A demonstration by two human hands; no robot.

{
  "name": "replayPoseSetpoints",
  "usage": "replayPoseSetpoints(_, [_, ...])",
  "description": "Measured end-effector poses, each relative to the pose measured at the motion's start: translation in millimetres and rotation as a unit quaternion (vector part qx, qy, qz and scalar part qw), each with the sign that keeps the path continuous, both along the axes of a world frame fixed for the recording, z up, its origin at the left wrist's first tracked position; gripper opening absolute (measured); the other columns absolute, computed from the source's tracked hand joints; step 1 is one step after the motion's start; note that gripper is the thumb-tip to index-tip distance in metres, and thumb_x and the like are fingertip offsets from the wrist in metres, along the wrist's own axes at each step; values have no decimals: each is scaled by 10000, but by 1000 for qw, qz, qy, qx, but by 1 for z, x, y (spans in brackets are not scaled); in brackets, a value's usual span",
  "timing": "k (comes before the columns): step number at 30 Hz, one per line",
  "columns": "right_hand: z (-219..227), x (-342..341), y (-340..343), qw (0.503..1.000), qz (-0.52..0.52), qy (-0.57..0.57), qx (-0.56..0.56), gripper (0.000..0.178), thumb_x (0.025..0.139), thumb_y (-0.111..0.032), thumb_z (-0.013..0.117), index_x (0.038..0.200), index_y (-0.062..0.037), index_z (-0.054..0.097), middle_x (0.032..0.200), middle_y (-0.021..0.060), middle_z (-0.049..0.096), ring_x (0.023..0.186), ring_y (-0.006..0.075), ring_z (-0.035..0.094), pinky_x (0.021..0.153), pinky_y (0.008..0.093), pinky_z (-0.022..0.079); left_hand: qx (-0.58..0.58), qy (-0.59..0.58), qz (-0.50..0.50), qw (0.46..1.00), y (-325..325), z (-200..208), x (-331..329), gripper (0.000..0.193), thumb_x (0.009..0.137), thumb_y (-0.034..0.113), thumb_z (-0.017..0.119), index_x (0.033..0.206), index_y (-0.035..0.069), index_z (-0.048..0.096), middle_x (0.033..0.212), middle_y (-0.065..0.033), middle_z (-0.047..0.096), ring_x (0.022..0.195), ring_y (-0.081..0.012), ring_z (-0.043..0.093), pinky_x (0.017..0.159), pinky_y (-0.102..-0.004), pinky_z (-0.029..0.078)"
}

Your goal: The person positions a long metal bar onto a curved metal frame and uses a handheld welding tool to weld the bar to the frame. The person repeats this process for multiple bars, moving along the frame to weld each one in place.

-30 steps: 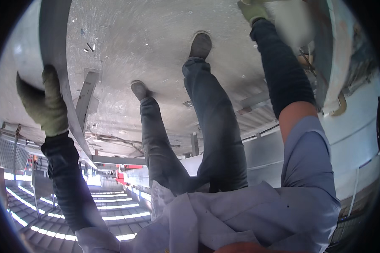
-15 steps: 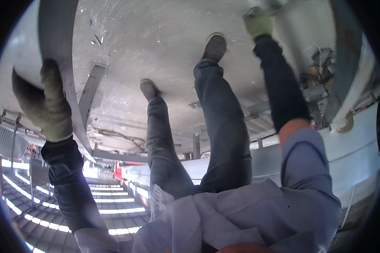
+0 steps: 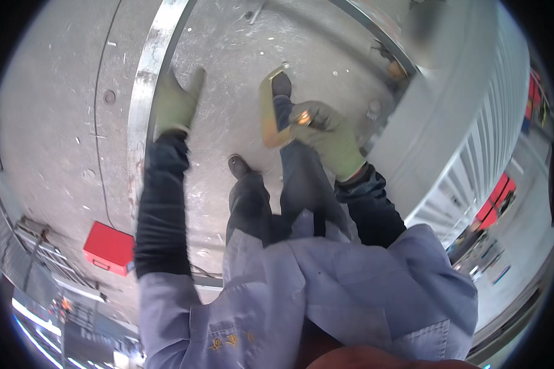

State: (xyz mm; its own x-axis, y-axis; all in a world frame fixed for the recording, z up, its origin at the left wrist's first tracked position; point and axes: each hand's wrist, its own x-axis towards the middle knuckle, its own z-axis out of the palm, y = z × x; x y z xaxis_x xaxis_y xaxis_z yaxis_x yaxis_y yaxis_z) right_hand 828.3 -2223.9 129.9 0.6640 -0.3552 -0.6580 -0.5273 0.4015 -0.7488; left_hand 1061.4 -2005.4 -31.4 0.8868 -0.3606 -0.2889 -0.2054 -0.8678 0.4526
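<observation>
My left hand (image 3: 177,106), in a greenish work glove, is beside the inner edge of a shiny metal frame bar (image 3: 144,92). Its thumb stands apart from the fingers, which are blurred; whether they touch the bar I cannot tell. My right hand (image 3: 332,138), gloved the same way, is closed in front of my leg. From it comes a bent yellow strip with a small metal tip, which looks like the blade of a tape measure (image 3: 267,114). Something orange and shiny shows between the fingers. The tape's case is mostly hidden by the glove.
My feet stand on a scuffed grey floor (image 3: 228,80) inside the metal frame. A large grey sheet-metal panel with slots (image 3: 437,129) rises close on the right. A red box (image 3: 109,247) and a dark cable (image 3: 97,123) lie at left. More red boxes (image 3: 497,200) are beyond the panel.
The view has shifted. My left hand has come inward to the frame bar. My right hand has drawn back from the far right to before my legs, and the yellow strip now shows.
</observation>
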Motion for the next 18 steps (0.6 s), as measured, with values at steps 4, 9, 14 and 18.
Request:
replayPoseSetpoints(4, [112, -79, 71, 989, 112, -94, 9, 231, 935, -66, 765, 1158, -25, 721, 985, 44, 732, 896, 121, 692, 817, 277, 553, -219, 637, 306, 673, 37, 81, -167, 906, 941, 730, 654, 1398, -45, 550, 1305, -187, 663, 1105, -296, 672, 940, -407, 550])
replayPoseSetpoints(9, [184, -183, 128, 965, 233, -76, -89, 320, 943, -114, 765, 1251, -51, 707, 1128, 89, 730, 1011, 186, 702, 902, 324, 553, -583, 593, 273, 484, 78, 150, -262, 551, 1077, 483, 611, 1357, 10, 578, 1085, -35, 631, 918, -137, 574, 789, -289, 504])
replayPoseSetpoints(14, [97, -346, 38, 715, 124, 80, -683, 454, 967, -258, 746, 1383, -96, 662, 1398, 190, 665, 1251, 418, 639, 1059, 514, 505, -572, 556, 268, 539, 99, 215, -262, 300, 1085, 239, 604, 1318, 52, 575, 828, 14, 476, 737, -135, 472, 721, -308, 443])
replayPoseSetpoints(18, [66, -413, 20, 612, 221, 182, -737, 434, 1018, -287, 649, 1436, -171, 647, 1487, 87, 631, 1438, 472, 462, 1156, 575, 403, -614, 526, 176, 562, 105, 240, -273, 332, 1094, 260, 583, 1365, 69, 555, 810, 12, 449, 724, -150, 463, 735, -345, 441])
